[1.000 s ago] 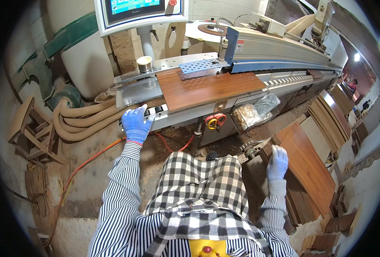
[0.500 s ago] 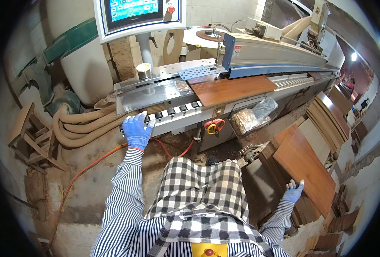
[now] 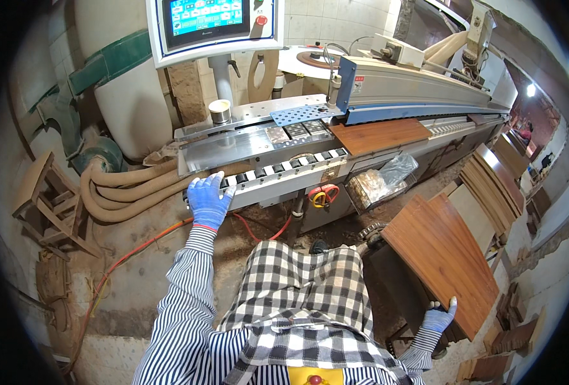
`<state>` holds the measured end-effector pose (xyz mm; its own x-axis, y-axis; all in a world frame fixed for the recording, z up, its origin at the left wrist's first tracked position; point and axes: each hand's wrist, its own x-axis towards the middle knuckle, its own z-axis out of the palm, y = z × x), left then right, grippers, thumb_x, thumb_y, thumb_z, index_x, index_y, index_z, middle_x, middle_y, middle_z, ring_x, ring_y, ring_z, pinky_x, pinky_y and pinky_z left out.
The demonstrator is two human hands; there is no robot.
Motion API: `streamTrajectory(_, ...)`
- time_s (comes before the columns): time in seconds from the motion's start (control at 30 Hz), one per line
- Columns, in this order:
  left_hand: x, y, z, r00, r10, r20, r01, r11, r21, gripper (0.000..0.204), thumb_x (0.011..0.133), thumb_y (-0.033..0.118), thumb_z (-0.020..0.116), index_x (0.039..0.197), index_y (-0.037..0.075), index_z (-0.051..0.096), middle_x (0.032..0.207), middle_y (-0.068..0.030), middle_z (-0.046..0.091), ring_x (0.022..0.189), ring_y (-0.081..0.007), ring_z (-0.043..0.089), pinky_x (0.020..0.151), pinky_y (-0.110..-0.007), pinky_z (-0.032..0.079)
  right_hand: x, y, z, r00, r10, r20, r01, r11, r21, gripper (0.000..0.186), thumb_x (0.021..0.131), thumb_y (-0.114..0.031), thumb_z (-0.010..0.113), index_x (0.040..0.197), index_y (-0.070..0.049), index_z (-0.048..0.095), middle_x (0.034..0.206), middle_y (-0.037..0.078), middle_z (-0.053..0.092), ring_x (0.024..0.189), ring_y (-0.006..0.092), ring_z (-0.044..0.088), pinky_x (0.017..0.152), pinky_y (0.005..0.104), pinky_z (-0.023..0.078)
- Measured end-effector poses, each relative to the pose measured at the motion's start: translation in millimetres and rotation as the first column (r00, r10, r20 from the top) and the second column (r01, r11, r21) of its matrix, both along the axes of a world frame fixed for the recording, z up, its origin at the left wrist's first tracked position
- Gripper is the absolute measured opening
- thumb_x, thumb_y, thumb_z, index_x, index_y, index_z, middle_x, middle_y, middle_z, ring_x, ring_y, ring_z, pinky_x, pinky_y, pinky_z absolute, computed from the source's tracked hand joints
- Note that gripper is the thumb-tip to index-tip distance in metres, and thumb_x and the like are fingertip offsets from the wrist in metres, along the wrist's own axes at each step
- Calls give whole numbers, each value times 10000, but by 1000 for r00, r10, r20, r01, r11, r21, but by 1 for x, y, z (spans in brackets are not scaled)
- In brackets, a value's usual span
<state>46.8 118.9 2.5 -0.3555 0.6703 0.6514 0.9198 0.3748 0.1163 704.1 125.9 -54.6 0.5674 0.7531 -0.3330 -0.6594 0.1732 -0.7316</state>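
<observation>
My left hand [image 3: 208, 202], in a blue glove with pale fingertips, rests on the left end of the roller rail [image 3: 278, 170], fingers stretched and thumb apart. At the lower right, my gloved right hand [image 3: 438, 319] grips the near edge of a reddish-brown wood panel [image 3: 441, 253], its thumb on top; the fingers partly disappear at the edge. This panel lies tilted over a stack of boards. Another brown wood panel [image 3: 380, 136] sits on the edge-banding machine [image 3: 419, 80], partly under its blue-edged pressure beam.
A screen console [image 3: 214, 29] stands above the machine's left end, near an open tin [image 3: 220, 112]. Red-handled scissors [image 3: 323, 196] hang at the front beside a bin [image 3: 377, 189]. Hoses [image 3: 130, 189] and a wooden stool [image 3: 53, 202] occupy the left; more boards [image 3: 490, 176] lean right.
The panel on the machine has slid right, uncovering more rollers. The panel at my right hand has shifted left, toward me. My left hand stays on the rail end.
</observation>
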Motion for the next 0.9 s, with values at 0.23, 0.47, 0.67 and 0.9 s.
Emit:
streamTrajectory(0.23,6,-18,2,996,-92,21,94,989,-115,697,834,482,638,1392,110,451,1370,-136,504,1305,-302,408,1134,-465,234,-28,-1,-21,960,271,73,-278,954,113,267,869,-266,663,1043,-76,589,827,43,647,563,153,546,556,339,474)
streamTrajectory(0.47,79,-63,44,884,-456,101,465,881,-87,805,777,618,636,1361,84,489,1438,-183,408,1370,-375,312,1136,-490,218,-181,30,38,680,730,65,-725,658,205,233,915,-222,579,1082,-60,572,847,42,633,650,140,577,637,359,503)
streamTrajectory(0.67,69,-101,35,959,-281,26,282,944,-173,718,791,628,609,1273,98,566,1389,-189,444,1326,-393,339,1119,-521,226,-303,70,47,308,939,152,-938,274,212,167,941,-183,576,994,-25,582,775,59,607,696,163,601,707,353,556)
streamTrajectory(0.9,9,-120,16,999,-31,-33,31,1000,-2,639,776,531,694,1163,27,624,1243,-199,586,1207,-383,500,1093,-497,310,-392,97,48,82,992,-92,-939,108,327,373,933,-225,604,1222,-15,497,1107,169,615,972,295,639,941,469,524)
